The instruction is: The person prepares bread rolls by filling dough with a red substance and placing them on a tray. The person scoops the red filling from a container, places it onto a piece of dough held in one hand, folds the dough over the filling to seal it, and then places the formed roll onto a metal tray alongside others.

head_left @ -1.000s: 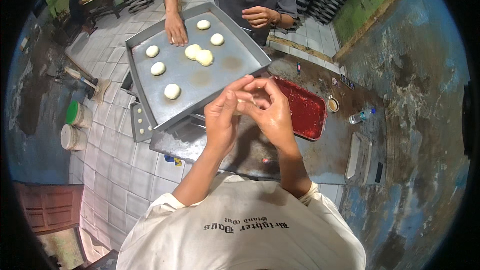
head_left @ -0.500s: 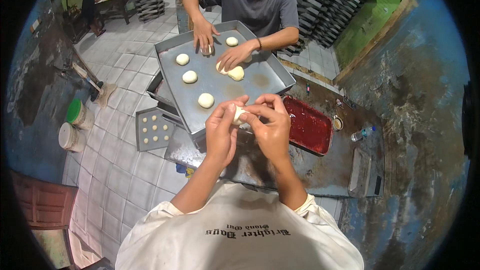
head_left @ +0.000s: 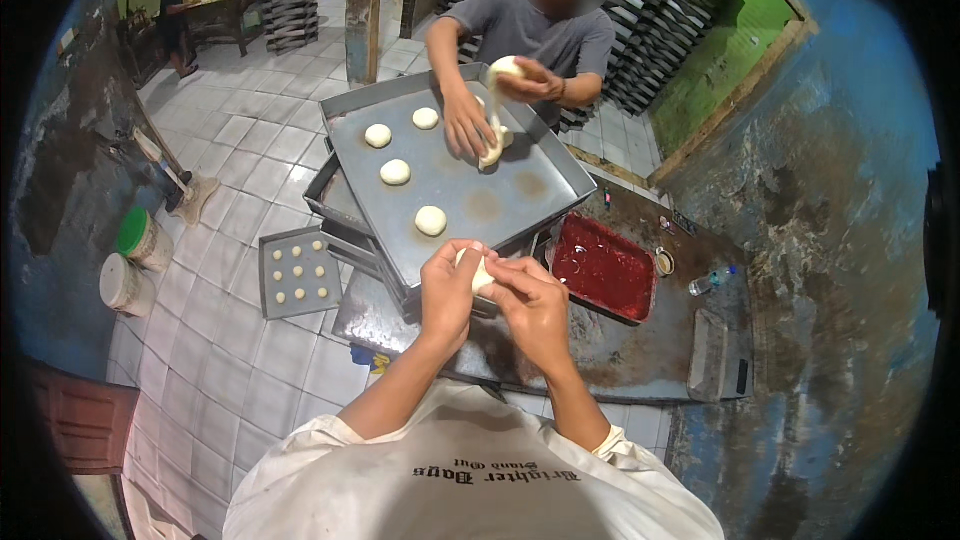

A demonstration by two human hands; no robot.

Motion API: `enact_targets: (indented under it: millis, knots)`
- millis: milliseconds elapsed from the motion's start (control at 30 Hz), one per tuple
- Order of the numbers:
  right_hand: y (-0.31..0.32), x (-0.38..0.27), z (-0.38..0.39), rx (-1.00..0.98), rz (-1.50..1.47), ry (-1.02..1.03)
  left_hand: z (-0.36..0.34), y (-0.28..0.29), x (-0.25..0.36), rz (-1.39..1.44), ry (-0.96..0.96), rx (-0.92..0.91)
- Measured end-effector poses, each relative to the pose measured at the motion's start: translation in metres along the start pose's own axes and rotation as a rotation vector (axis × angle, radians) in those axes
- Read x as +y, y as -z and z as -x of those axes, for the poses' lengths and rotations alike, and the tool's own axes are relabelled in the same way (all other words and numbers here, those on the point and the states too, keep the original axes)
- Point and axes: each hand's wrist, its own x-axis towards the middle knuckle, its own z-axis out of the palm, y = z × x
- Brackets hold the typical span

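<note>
Between my two hands is a small piece of pale dough (head_left: 477,275), held over the near edge of the large grey baking tray (head_left: 440,165). My left hand (head_left: 450,295) wraps its fingers round one side of it. From the other side my right hand (head_left: 530,308) pinches the dough with thumb and fingers. Several round dough balls lie spaced out on the tray, the closest dough ball (head_left: 431,221) just beyond my left hand. Across the tray a co-worker's hand (head_left: 530,81) lifts a dough piece, stretching a strand from dough under the co-worker's other hand (head_left: 467,120).
More trays are stacked under the large one. A red rectangular pan (head_left: 603,265) stands on the worktable (head_left: 640,350) at right, near a cup (head_left: 664,261) and a plastic bottle (head_left: 711,280). A smaller tray of dough balls (head_left: 300,273) sits low at left. Lidded buckets (head_left: 145,238) line the left wall.
The co-worker's one hand has risen from the tray with dough, pulling out a strand. My hands still hold the dough, its shape and my fingers slightly shifted. The whole view has tilted a little.
</note>
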Motion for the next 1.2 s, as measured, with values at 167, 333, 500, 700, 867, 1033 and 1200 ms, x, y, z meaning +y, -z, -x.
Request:
enact_targets:
  millis: [167, 333, 500, 700, 867, 1033, 1200]
  knots:
    - [-0.001, -0.006, -0.017, -0.001, 0.176, -0.021, 0.006, 0.011, 0.013, -0.354, -0.163, -0.154]
    - [-0.001, 0.002, -0.038, -0.361, -0.197, -0.230, 0.002, 0.028, 0.027, -0.489, -0.469, -0.363]
    - [0.007, 0.001, -0.096, -0.753, 0.033, -0.340, 0.008, 0.061, 0.044, -0.672, -0.598, -0.222]
    - [0.012, 0.135, -0.172, -0.554, 0.778, 0.325, 0.003, 0.137, 0.070, -0.405, -0.628, 0.282]
    - [-0.012, 0.125, -0.242, -0.836, 0.656, -0.085, 0.024, 0.211, 0.081, -0.357, -0.722, 0.539]
    - [-0.066, 0.168, -0.238, -0.714, 0.877, 0.523, 0.032, 0.217, 0.085, -0.265, -0.759, 0.689]
    - [-0.053, 0.160, -0.248, -0.629, 0.429, 0.137, 0.051, 0.226, 0.096, -0.317, -0.802, 0.760]
